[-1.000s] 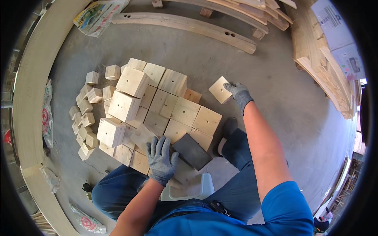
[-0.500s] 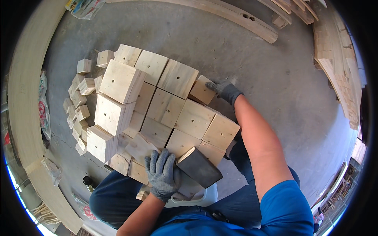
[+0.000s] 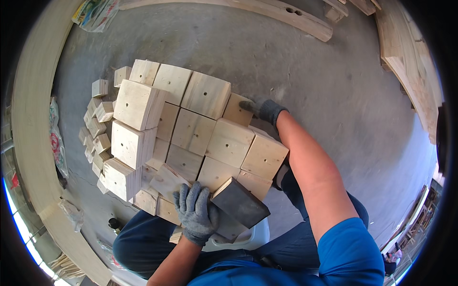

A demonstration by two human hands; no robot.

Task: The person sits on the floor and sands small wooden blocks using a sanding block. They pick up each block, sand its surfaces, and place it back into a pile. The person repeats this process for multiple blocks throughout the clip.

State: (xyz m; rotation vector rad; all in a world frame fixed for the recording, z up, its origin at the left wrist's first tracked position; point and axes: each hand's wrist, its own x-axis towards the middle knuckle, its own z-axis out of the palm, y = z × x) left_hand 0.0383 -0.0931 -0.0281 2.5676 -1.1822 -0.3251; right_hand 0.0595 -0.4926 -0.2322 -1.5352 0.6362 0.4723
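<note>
Resting at the outer edge of a pale wooden block (image 3: 234, 112), the right hand (image 3: 260, 110) lays one gloved digit over the top face; the others are out of sight, so whether they close around the wood I cannot tell. That block lies on the right edge of the block stack (image 3: 265, 157), near its far right corner, beside a larger drilled block (image 3: 206, 94); what supports it underneath is hidden. The left hand (image 3: 195, 209) lies palm down at the stack's near edge, fingers extended and not wrapped around anything, the tips against a tilted pale board (image 3: 168, 182), with a dark-faced block (image 3: 241, 202) just to the right. Taller blocks (image 3: 138, 105) rise along the stack's left edge, and small offcuts (image 3: 99, 129) lie on the floor (image 3: 305, 81) beyond it. Judging by its look, the block should be stiff and light enough for one hand, not fragile, though its corners could dent if knocked. Smooth, dry faces might slide a little under a knitted glove, so a firm pinch seems best: thumb on top, fingers beneath the free outer edge, clear of the side that faces its neighbour, where fingertips could be nipped.
</note>
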